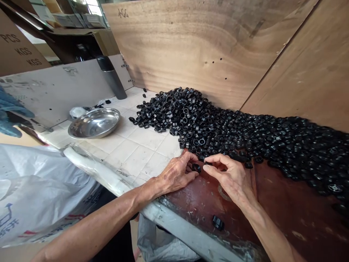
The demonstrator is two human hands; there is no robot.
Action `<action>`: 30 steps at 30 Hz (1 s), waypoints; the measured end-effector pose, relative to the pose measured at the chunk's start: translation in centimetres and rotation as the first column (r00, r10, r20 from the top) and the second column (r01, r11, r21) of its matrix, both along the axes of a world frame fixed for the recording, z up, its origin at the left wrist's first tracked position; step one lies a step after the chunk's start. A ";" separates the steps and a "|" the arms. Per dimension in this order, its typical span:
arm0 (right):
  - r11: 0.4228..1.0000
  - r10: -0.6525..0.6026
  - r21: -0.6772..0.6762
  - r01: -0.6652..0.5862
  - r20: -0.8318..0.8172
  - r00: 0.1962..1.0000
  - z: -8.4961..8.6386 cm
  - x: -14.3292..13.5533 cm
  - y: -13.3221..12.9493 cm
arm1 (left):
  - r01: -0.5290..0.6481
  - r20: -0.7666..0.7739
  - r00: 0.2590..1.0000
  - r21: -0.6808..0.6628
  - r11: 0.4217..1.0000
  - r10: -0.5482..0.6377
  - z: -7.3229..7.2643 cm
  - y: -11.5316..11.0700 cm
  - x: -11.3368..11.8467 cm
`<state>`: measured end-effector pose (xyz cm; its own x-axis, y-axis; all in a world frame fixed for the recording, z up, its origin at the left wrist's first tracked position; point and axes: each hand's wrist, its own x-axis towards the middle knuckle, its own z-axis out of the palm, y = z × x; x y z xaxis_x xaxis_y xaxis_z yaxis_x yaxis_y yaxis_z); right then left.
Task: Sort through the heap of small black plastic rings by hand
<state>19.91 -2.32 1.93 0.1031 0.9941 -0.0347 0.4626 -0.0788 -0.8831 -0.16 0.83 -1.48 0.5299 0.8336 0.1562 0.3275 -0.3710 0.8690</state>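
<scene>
My left hand rests at the near edge of the heap, its thumb and fingers closed around a small black plastic ring. Close beside it, my right hand pinches another small dark piece between thumb and forefinger; the fingers hide most of it. Behind both hands lies a large heap of black plastic rings, which runs into a flatter pile of black parts on the right. One loose black part lies on the reddish-brown board near the front edge.
A shiny metal bowl sits on the white tiled surface at left. A dark flask stands behind it. Plywood panels wall the back. White sacks and a blue glove are at far left.
</scene>
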 end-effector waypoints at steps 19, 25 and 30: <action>0.978 0.154 0.149 -0.144 -0.056 0.986 -0.1 -0.8 -0.5 | 0.003 0.357 0.933 -0.098 0.995 0.032 -0.1 -0.1 -0.3; 0.941 0.135 0.308 -0.141 0.041 0.990 -1.2 -1.3 -0.6 | -0.015 0.403 0.915 0.095 0.995 -0.025 -0.6 0.1 -0.4; 0.892 0.241 0.358 -0.278 0.145 0.960 -1.0 -0.8 -0.7 | -0.051 0.426 0.905 0.051 0.997 0.024 -0.5 0.0 -0.4</action>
<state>19.06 -3.00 0.92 -0.1754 0.9245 0.3385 0.5040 0.3797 -0.7757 -0.58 0.83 -1.94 0.3708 0.8336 0.4094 -0.0528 -0.4212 0.9054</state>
